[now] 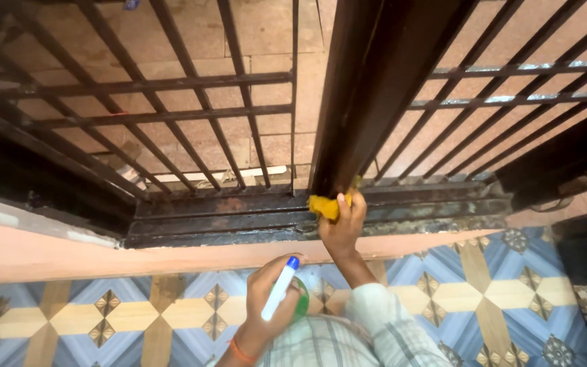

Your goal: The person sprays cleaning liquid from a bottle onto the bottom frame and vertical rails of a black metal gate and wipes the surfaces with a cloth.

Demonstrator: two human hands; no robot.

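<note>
My right hand [343, 228] presses a yellow cloth [326, 205] against the foot of a dark metal door post [365, 95], where it meets the rusty floor track [239, 217]. My left hand [266, 295] is lower and nearer to me, gripping a spray bottle [281, 289] with a white body, a blue tip and a green part behind it. The bottle points up toward the track. A checked sleeve covers my right forearm, and an orange band circles my left wrist.
Dark metal grille panels [171, 102] stand on both sides of the post, with stone paving visible beyond. A pink sill [69, 251] runs below the track. Blue and yellow patterned tiles [497, 292] cover the floor under me. A dark object sits at the right edge.
</note>
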